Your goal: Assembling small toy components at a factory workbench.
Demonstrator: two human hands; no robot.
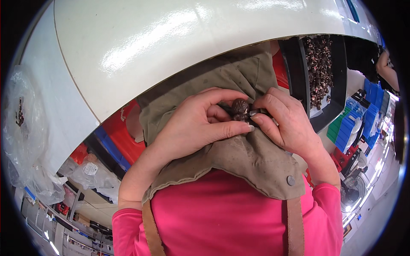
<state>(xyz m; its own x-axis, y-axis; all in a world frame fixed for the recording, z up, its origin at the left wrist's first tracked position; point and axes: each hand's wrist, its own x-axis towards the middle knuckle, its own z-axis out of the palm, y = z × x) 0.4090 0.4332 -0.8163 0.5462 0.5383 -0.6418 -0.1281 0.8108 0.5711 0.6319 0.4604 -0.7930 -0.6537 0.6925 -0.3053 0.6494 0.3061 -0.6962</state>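
Small brown figure (240, 106), dark with a round top, sits in the head view between the person's two hands, above the olive apron (252, 160) and just short of the table (141, 30). The left hand (200, 117) has its fingers curled around one side, thumb and forefinger closed on the piece from below and above. The right hand (290, 121) comes in from the other side, thumb and forefinger bent nearly together beside the figure; whether they pinch a part of it or something tiny, I cannot tell. A black tray (338, 81) with many small dark and pinkish pieces (318, 64) stands to the right.

The step in hand looks like close fingertip work. To do it well, the left grip should steady the figure without squeezing or covering the worked spot, while the right fingertips press lightly and squarely. Keeping both hands low over the apron would help catch a slip.
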